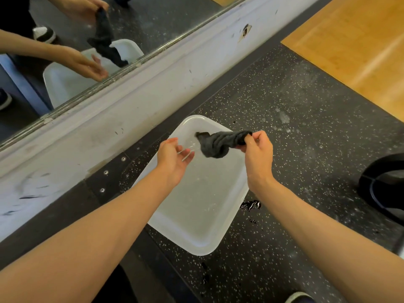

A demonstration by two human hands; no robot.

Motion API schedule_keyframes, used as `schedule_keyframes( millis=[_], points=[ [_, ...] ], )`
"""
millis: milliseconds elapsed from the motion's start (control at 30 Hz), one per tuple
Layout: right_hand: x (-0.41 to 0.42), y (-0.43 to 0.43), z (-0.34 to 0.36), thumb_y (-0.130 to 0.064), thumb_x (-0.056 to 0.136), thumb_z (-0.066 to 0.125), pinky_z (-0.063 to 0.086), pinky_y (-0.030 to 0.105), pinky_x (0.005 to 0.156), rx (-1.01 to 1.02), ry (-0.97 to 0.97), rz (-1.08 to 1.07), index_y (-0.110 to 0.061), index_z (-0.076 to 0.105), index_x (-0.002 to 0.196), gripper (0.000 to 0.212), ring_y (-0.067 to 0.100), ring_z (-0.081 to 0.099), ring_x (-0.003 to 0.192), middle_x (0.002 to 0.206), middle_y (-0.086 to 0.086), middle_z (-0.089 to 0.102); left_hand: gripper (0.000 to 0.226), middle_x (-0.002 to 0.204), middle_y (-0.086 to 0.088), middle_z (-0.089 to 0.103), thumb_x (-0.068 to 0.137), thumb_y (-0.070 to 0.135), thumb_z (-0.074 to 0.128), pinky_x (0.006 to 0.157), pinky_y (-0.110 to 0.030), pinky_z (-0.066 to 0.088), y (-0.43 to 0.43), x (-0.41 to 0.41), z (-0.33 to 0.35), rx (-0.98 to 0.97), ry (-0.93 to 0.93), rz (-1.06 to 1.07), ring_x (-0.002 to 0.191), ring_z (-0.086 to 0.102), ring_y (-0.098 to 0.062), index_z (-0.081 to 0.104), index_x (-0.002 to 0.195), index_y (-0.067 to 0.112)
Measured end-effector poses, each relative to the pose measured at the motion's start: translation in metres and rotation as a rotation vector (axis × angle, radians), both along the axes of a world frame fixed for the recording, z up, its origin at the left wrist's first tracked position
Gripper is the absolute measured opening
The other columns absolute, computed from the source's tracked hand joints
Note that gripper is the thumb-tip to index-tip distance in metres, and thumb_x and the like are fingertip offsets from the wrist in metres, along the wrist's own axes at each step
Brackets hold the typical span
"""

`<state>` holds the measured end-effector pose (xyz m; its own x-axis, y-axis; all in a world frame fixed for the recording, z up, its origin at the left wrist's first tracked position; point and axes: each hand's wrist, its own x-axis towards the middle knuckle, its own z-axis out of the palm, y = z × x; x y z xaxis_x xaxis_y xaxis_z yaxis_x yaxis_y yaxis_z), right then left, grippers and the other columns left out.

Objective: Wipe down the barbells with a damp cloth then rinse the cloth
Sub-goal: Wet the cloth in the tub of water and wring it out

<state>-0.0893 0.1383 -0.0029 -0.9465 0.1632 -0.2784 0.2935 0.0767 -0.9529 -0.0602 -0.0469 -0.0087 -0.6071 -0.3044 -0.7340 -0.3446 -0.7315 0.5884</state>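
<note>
Cloth [218,144], dark grey and twisted into a rope, hangs above a white tub [197,248] of clear water that sits on the speckled black floor [295,101]. The right hand [258,152] pinches one end of it between thumb and curled fingers. The other end droops free near the left hand [172,159], which is released, palm up, fingers loosely spread over the water, apart from the cloth. A small puddle [251,205] glistens just beside the tub. A wall mirror [65,88] reflects both hands.

Mirror [142,18] above white baseboard [153,84]; speckled floor [306,127], wood flooring [360,40] beyond.
</note>
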Motion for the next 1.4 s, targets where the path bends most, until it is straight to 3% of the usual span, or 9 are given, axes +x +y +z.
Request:
schedule_keyframes(
  millis=[100, 333, 467, 600, 667, 867, 967, 1167, 1400],
  points=[
    [-0.009, 0.0, 0.016, -0.009, 0.1, 0.054, 0.052, 0.036, 0.07, -0.011, 0.11, 0.175, -0.012, 0.046, 0.08, 0.021, 0.022, 0.062, 0.064, 0.067, 0.006, 0.064, 0.043, 0.098, -0.006, 0.063, 0.098, 0.052, 0.052, 0.074, -0.034, 0.05, 0.006, -0.006, 0.015, -0.381, 0.101, -0.505, 0.08, 0.063, -0.022, 0.063, 0.118, 0.016],
    [-0.026, -0.006, 0.042, -0.019, 0.079, 0.057, 0.041, 0.036, 0.065, 0.286, 0.259, 0.589, -0.006, 0.051, 0.066, 0.02, 0.015, 0.047, 0.067, 0.075, 0.003, 0.053, 0.022, 0.116, -0.004, 0.063, 0.09, 0.012, 0.073, 0.086, -0.006, 0.041, 0.035, 0.003, 0.012, -0.767, 0.408, -0.9, 0.109, 0.059, -0.009, 0.063, 0.108, 0.02],
    [-0.045, 0.008, 0.061, -0.009, 0.082, 0.056, 0.034, 0.026, 0.052, 0.248, 0.165, 0.597, -0.01, 0.044, 0.058, 0.027, 0.013, 0.037, 0.054, 0.056, 0.001, 0.04, 0.031, 0.088, -0.004, 0.061, 0.085, 0.013, 0.061, 0.077, -0.025, 0.043, 0.034, -0.001, 0.019, -0.497, 0.386, -0.841, 0.085, 0.056, -0.014, 0.058, 0.111, -0.004],
    [-0.056, 0.012, 0.063, -0.015, 0.092, 0.064, 0.045, 0.021, 0.048, 0.094, -0.098, 0.395, -0.019, 0.06, 0.075, 0.018, 0.009, 0.056, 0.057, 0.066, -0.002, 0.057, 0.056, 0.113, -0.016, 0.06, 0.077, 0.016, 0.051, 0.087, -0.042, 0.043, 0.034, 0.0, 0.028, -0.093, 0.342, -0.814, 0.102, 0.057, -0.028, 0.056, 0.132, 0.005],
    [-0.049, 0.012, 0.052, -0.035, 0.098, 0.062, 0.052, 0.025, 0.059, -0.122, -0.287, 0.368, -0.02, 0.066, 0.095, 0.016, 0.015, 0.066, 0.075, 0.085, 0.002, 0.069, 0.056, 0.117, -0.015, 0.062, 0.081, 0.015, 0.05, 0.08, -0.037, 0.051, 0.036, 0.0, 0.034, 0.067, 0.386, -0.748, 0.096, 0.062, -0.027, 0.054, 0.137, 0.013],
    [-0.008, 0.016, 0.011, -0.087, 0.07, 0.05, 0.035, 0.055, 0.115, -0.66, -0.66, 0.601, -0.015, 0.063, 0.136, 0.099, 0.036, 0.055, 0.133, 0.138, 0.014, 0.063, 0.051, 0.116, -0.011, 0.069, 0.095, -0.002, 0.04, 0.092, -0.039, 0.054, 0.021, -0.01, 0.045, 0.208, 0.442, -0.57, 0.097, 0.068, -0.027, 0.053, 0.141, 0.017],
    [-0.001, 0.017, 0.002, -0.06, 0.075, 0.075, 0.041, 0.051, 0.111, -0.803, -0.569, 0.561, -0.016, 0.061, 0.138, 0.078, 0.032, 0.062, 0.122, 0.137, 0.012, 0.063, 0.034, 0.101, -0.011, 0.072, 0.104, 0.006, 0.038, 0.083, -0.034, 0.057, 0.018, -0.018, 0.044, 0.118, 0.263, -0.587, 0.087, 0.071, -0.022, 0.056, 0.133, 0.007],
    [-0.008, 0.012, -0.003, -0.022, 0.081, 0.069, 0.046, 0.034, 0.083, -0.543, -0.381, 0.336, -0.013, 0.071, 0.106, 0.027, 0.024, 0.059, 0.099, 0.108, 0.009, 0.067, 0.027, 0.086, -0.009, 0.075, 0.108, 0.023, 0.043, 0.076, -0.04, 0.054, -0.005, -0.022, 0.037, 0.022, -0.178, -0.651, 0.081, 0.07, -0.022, 0.067, 0.103, 0.012],
    [-0.018, 0.014, -0.002, -0.015, 0.1, 0.052, 0.055, 0.034, 0.076, -0.442, -0.305, 0.208, -0.009, 0.07, 0.096, 0.02, 0.024, 0.068, 0.09, 0.099, 0.01, 0.073, 0.026, 0.094, -0.011, 0.076, 0.103, 0.013, 0.046, 0.07, -0.029, 0.062, -0.026, -0.025, 0.048, 0.026, -0.093, -0.77, 0.079, 0.075, -0.019, 0.071, 0.103, 0.004]
  ],
)
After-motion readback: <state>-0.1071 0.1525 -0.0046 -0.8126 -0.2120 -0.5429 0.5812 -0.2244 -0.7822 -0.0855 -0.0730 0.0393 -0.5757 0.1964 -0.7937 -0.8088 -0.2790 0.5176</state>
